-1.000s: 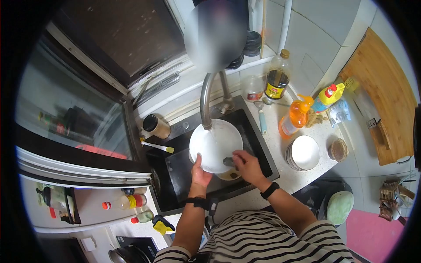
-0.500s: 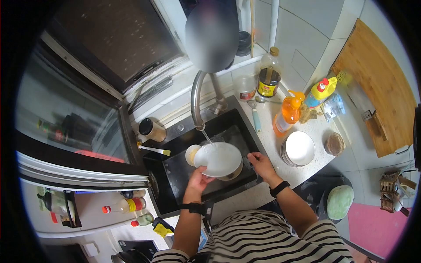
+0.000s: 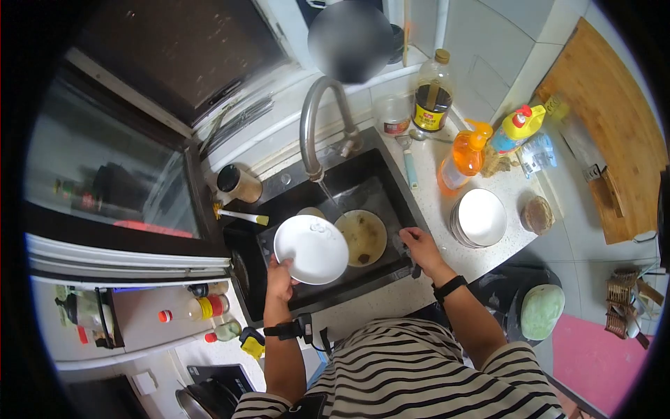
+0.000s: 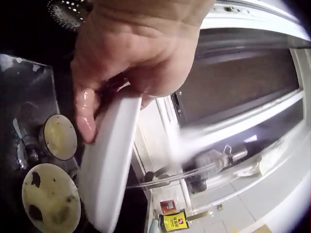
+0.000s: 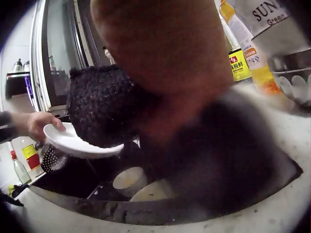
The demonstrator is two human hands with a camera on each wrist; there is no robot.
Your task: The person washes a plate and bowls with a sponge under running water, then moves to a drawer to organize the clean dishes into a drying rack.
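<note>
My left hand (image 3: 280, 278) grips a shallow white plate (image 3: 310, 250) by its rim, thumb on one side and fingers on the other, tilted above the sink (image 3: 314, 302). In the left wrist view the plate (image 4: 111, 160) appears nearly edge-on. Over the sink's right edge, my right hand (image 3: 422, 251) pinches a black scouring pad (image 5: 99, 107), large and rough-textured in the right wrist view. Below the plate, a bowl (image 3: 361, 237) of cloudy yellowish liquid with dark bits sits in the sink. Close by is a smaller bowl (image 4: 60, 137), partly hidden in the head view.
Water runs from the curved faucet (image 3: 310, 133) behind the plate. On the right counter stand stacked white bowls (image 3: 481, 218), an orange soap bottle (image 3: 462, 164), a dark sauce bottle (image 3: 433, 98) and a peeler-like tool (image 3: 410, 167). A brush (image 3: 241, 216) lies across the sink's left edge.
The plate has gone from under the faucet leftward and toward my body, uncovering the bowl of yellowish liquid. My right hand has drawn off the plate to the sink's right edge.
</note>
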